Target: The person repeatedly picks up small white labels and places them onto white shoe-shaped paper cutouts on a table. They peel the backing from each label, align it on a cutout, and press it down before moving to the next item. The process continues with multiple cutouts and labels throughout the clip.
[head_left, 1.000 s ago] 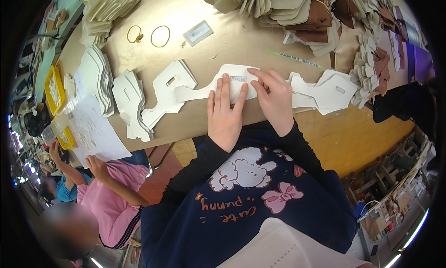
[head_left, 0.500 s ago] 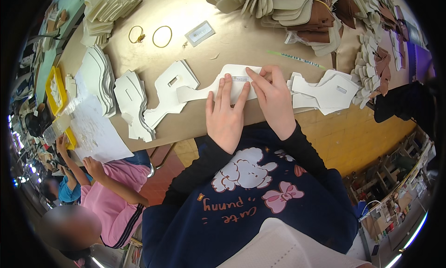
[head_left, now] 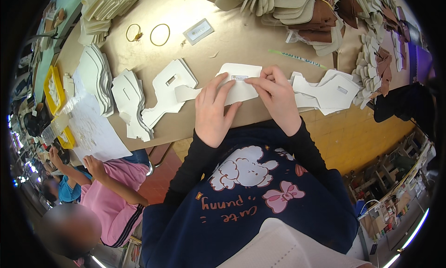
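Observation:
A white, shaped flat piece (head_left: 230, 94) lies on the table in front of me, its narrow tail reaching left. Set in its wide part is a small rectangular silver-grey label (head_left: 239, 78). My left hand (head_left: 213, 112) rests on the piece with fingers apart, fingertips near the label's left end and thumb by the lower edge. The fingers of my right hand (head_left: 280, 101) are bent together, with their tips at the label's right end; the thumb is mostly hidden. To the right, similar white pieces with a label (head_left: 342, 90) lie in a pile.
Stacks of white cut pieces (head_left: 173, 84) with slots sit to the left. Two rubber bands (head_left: 160, 35), a grey rectangular plate (head_left: 199, 31) and a green-and-white strip (head_left: 297, 58) lie farther back. Beige and brown pieces (head_left: 302, 22) are heaped at the far right. A co-worker in pink (head_left: 111, 189) sits at left.
My left hand has slid left and down off the label's edge, its fingers more bent. My right fingertips have shifted slightly lower at the label's right end, showing more of the label.

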Demonstrator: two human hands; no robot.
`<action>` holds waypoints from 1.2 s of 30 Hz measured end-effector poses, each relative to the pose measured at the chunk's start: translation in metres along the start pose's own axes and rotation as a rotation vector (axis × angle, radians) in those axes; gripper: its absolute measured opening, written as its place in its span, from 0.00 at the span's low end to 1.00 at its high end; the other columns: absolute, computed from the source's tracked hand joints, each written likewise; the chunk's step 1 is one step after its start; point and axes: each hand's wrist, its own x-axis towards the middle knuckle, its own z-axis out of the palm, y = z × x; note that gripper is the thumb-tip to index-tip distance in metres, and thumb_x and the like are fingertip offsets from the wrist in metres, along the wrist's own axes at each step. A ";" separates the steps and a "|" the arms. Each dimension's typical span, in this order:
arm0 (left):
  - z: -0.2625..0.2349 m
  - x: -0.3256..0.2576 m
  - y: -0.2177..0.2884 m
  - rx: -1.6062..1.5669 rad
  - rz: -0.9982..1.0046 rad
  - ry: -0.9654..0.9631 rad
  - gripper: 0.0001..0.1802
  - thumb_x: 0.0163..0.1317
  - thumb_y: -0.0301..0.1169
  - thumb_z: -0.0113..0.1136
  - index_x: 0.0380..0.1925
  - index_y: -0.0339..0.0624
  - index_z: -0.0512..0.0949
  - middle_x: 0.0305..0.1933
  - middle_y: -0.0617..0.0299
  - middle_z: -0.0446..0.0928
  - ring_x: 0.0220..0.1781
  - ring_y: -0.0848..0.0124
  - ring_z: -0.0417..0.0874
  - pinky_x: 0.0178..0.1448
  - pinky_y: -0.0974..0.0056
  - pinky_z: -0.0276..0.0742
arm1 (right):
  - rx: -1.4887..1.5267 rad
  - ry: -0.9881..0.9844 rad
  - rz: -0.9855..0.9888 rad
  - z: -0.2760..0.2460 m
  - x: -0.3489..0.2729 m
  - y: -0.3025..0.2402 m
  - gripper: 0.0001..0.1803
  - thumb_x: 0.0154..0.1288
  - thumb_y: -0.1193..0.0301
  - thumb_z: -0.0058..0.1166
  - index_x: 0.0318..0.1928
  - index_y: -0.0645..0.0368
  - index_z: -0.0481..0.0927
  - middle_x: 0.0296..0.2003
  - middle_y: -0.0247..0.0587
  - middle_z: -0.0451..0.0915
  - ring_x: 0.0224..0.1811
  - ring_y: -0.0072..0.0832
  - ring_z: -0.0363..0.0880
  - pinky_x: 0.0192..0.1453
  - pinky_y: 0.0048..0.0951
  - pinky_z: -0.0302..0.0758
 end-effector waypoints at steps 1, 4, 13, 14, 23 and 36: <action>-0.001 0.001 0.000 0.005 0.004 -0.005 0.27 0.56 0.31 0.71 0.58 0.45 0.77 0.67 0.55 0.71 0.64 0.52 0.73 0.66 0.52 0.68 | -0.003 -0.006 0.000 0.000 0.000 0.000 0.12 0.60 0.84 0.61 0.43 0.58 0.88 0.36 0.38 0.69 0.31 0.28 0.74 0.35 0.28 0.72; -0.003 0.002 0.000 0.028 0.026 -0.012 0.26 0.57 0.31 0.70 0.57 0.47 0.78 0.66 0.56 0.71 0.63 0.53 0.74 0.65 0.52 0.68 | -0.024 -0.022 -0.012 -0.001 0.001 0.000 0.12 0.59 0.83 0.61 0.43 0.58 0.87 0.35 0.39 0.69 0.32 0.30 0.74 0.36 0.30 0.73; -0.004 -0.002 0.001 0.144 0.073 -0.065 0.27 0.60 0.29 0.67 0.61 0.48 0.76 0.68 0.56 0.70 0.68 0.55 0.72 0.65 0.52 0.69 | -0.305 -0.079 -0.144 -0.004 -0.003 -0.006 0.20 0.55 0.84 0.59 0.49 0.57 0.87 0.38 0.40 0.70 0.37 0.33 0.74 0.41 0.31 0.74; -0.001 -0.005 0.003 0.175 0.082 -0.064 0.28 0.60 0.29 0.66 0.62 0.48 0.75 0.69 0.56 0.69 0.69 0.55 0.71 0.66 0.52 0.69 | -0.382 -0.088 -0.172 -0.005 -0.007 -0.009 0.22 0.55 0.84 0.58 0.51 0.57 0.86 0.39 0.41 0.71 0.40 0.35 0.75 0.43 0.32 0.74; 0.009 -0.015 0.007 0.277 0.101 -0.061 0.32 0.63 0.28 0.64 0.69 0.51 0.71 0.74 0.53 0.66 0.74 0.55 0.67 0.71 0.52 0.67 | -0.536 -0.121 -0.173 0.000 -0.029 -0.020 0.27 0.58 0.79 0.53 0.61 0.61 0.79 0.52 0.48 0.72 0.54 0.41 0.74 0.55 0.38 0.72; 0.017 -0.019 0.008 0.294 0.036 -0.068 0.32 0.66 0.28 0.61 0.70 0.57 0.70 0.77 0.55 0.62 0.78 0.53 0.63 0.76 0.49 0.60 | -0.571 -0.103 -0.144 0.000 -0.027 -0.030 0.25 0.57 0.77 0.53 0.58 0.62 0.80 0.50 0.44 0.73 0.54 0.38 0.75 0.56 0.37 0.71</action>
